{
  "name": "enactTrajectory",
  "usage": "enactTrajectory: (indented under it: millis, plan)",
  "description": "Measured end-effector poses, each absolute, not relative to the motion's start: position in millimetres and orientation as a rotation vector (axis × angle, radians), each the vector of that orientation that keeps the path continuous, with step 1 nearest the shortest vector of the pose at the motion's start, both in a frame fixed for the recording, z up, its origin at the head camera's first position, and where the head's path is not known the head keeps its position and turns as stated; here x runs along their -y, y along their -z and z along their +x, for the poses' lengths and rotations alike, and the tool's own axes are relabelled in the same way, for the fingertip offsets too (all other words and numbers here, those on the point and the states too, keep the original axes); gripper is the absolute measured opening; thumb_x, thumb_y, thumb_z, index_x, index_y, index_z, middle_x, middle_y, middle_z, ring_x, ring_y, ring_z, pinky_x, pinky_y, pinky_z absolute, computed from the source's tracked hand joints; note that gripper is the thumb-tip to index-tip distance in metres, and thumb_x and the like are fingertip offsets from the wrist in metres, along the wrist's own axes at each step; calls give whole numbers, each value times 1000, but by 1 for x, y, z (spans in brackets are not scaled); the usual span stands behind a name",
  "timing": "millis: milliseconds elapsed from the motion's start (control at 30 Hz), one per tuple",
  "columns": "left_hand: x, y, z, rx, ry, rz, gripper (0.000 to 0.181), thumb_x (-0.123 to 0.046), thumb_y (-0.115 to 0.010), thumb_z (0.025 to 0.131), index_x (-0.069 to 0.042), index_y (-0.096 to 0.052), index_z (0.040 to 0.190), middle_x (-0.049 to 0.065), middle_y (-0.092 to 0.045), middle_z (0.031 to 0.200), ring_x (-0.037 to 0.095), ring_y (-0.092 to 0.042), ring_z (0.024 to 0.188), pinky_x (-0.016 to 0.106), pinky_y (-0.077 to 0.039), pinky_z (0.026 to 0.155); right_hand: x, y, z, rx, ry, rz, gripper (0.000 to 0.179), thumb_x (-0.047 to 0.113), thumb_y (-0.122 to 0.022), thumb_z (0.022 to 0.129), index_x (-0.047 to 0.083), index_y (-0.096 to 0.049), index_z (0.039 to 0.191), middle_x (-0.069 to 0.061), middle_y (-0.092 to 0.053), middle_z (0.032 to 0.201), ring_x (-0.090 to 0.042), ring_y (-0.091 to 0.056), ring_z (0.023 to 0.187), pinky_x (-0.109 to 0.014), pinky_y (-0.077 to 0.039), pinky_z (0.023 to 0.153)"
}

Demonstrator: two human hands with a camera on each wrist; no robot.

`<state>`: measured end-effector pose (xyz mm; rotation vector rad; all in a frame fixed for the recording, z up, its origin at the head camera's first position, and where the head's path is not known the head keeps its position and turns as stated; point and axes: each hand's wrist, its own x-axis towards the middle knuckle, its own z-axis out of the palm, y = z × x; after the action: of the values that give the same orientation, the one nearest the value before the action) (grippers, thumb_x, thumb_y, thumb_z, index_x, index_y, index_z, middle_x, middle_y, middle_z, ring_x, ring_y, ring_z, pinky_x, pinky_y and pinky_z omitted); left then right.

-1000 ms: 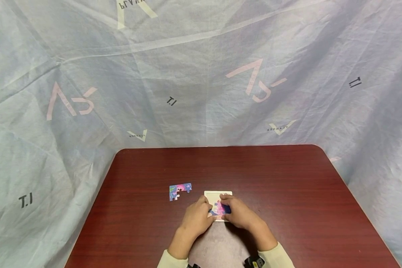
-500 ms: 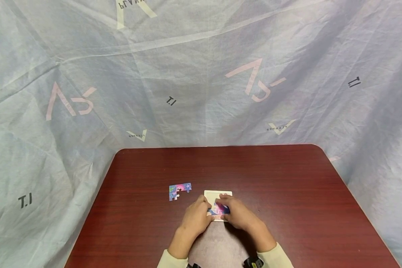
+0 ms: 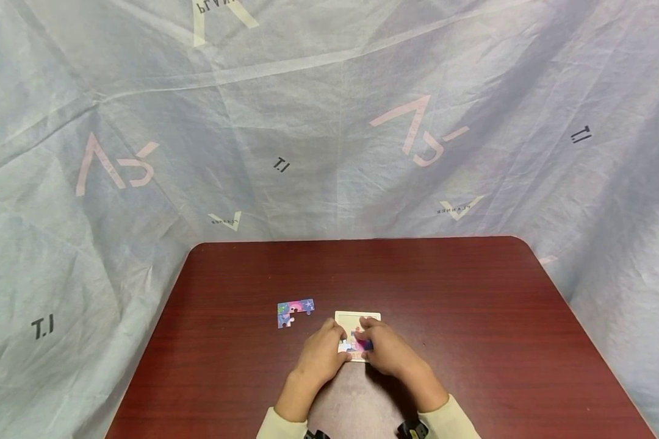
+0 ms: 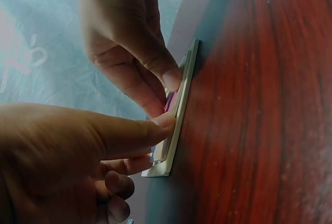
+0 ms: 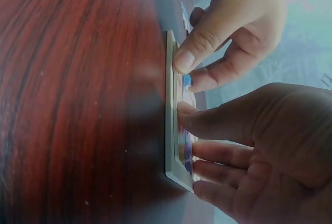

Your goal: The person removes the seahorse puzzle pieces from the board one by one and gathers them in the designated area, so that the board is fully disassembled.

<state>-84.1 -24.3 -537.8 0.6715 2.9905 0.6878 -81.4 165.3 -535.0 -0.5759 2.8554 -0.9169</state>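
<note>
Pinching the frame (image 3: pixel 348 321) by its left side on the table (image 3: pixel 472 292), the left hand (image 3: pixel 321 353) steadied it while the right hand (image 3: pixel 390 349) laid spread fingers on the pieces (image 3: pixel 359 346) inside, which seemed light, stiff and best held by their edges.

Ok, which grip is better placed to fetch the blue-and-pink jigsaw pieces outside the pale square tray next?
The left grip, probably: it is at the left side of the tray, nearer those jigsaw pieces. The right grip, across the tray, would likely have to reach past the left.
</note>
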Motion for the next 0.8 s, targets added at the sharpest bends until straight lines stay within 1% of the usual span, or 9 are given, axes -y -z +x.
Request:
enactTrajectory:
  millis: [200,500,633,800]
  plan:
    - [24,538,-84,-2995,-688,683,34,-22,-93,79,-9,-72,103,2,-63,101,21,-70,84,38,-58,76,-165,533,-83,-2847,927,-554,44,-5,-81,76,-8,-76,119,-34,-63,141,-49,-60,134,-59,-47,113]
    - [24,535,-84,-2976,-686,669,32,-22,-92,80,-9,-73,102,2,-63,102,22,-70,84,39,-58,75,-164,533,-81,-2852,910,-541,44,9,-88,80,-7,-76,119,-34,-62,142,-49,-61,133,-59,-48,112]
    - [25,535,-85,-2962,-677,677,30,-22,-91,81,-9,-74,103,1,-65,105,22,-71,85,39,-58,76,-163,534,-82,-2859,899,-543,42,9,-88,80,-7,-77,118,-34,-63,141,-49,-60,133,-59,-47,113]
    - [27,534,-85,-2936,-679,695,28,-17,-88,82,-8,-75,105,1,-65,109,20,-71,86,37,-58,77,-161,535,-82,-2871,888,-518,41,10,-89,80,-6,-78,116,-32,-64,140,-48,-62,131,-58,-49,112]
